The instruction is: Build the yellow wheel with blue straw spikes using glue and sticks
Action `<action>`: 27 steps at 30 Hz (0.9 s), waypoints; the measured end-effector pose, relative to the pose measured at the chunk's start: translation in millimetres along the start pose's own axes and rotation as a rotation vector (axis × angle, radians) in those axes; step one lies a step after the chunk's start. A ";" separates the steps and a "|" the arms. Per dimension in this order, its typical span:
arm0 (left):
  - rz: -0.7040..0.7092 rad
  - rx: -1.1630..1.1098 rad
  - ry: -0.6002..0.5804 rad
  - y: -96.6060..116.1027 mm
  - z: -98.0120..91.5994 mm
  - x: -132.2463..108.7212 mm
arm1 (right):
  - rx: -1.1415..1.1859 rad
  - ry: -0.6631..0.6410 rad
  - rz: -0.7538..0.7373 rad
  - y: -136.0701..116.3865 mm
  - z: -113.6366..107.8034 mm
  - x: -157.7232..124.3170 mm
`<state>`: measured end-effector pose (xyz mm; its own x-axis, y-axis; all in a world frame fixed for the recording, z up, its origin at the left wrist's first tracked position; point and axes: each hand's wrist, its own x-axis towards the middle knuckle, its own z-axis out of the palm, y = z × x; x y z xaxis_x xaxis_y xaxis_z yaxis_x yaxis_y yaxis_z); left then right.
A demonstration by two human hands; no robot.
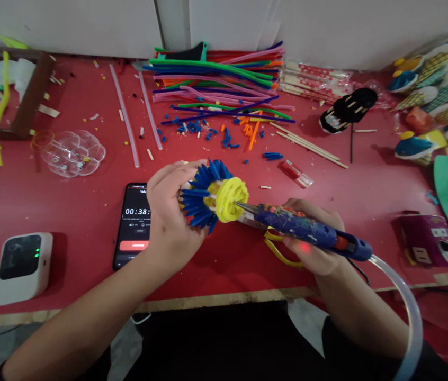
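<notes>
My left hand (170, 211) is wrapped round a pipe-cleaner craft piece (200, 203) with a fringe of blue spikes. A yellow coiled disc (224, 207) forms its end and faces right. In my right hand (321, 254) is a blue, paint-smeared hot glue gun (295, 225). Its metal nozzle points left and meets the face of the yellow disc, as far as I can tell. A long clear glue stick (410, 301) curves out of the gun's back. Yellow-handled scissors (287, 256) show below the gun, partly hidden by my right hand.
Behind my hands lie bundled coloured pipe cleaners (216, 79), blue and orange snippets (230, 138) and thin wooden sticks (309, 145). A phone (131, 211) and a white device (25, 267) are on the left. A black fuzzy figure (349, 110) and a purple box (426, 241) are on the right.
</notes>
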<state>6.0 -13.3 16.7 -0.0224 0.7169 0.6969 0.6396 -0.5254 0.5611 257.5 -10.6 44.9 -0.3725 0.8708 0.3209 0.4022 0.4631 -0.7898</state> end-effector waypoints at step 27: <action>-0.180 -0.169 -0.051 7.6 -9.7 6.7 | -0.546 -0.102 0.058 57.4 -121.2 -24.7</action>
